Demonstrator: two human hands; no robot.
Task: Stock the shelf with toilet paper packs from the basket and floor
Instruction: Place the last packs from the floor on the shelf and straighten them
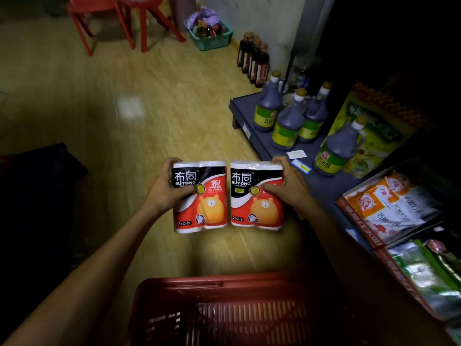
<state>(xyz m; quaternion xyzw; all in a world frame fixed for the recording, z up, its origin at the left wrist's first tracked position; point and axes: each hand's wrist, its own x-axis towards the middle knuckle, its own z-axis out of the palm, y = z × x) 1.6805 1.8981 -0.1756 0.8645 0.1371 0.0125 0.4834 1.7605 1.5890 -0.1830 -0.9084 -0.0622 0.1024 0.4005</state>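
I hold two toilet paper packs side by side above the wooden floor, each red, black and white with an orange bear and "2rolls" print. My left hand (167, 188) grips the left pack (200, 198) at its upper left edge. My right hand (287, 184) grips the right pack (257, 196) at its upper right edge. Both packs are upright and nearly touch. Below them, at the bottom of the view, is the red plastic basket (224, 293); its inside looks dark and I see no packs in it. The low grey shelf (252, 126) is to the right.
Several dark vinegar bottles (287, 121) stand on the grey shelf, with bagged goods (389, 211) lower right. More dark bottles (253, 58) line the wall. A green basket (209, 36) and red chairs (119, 18) stand at the back. A dark object (37, 176) lies left.
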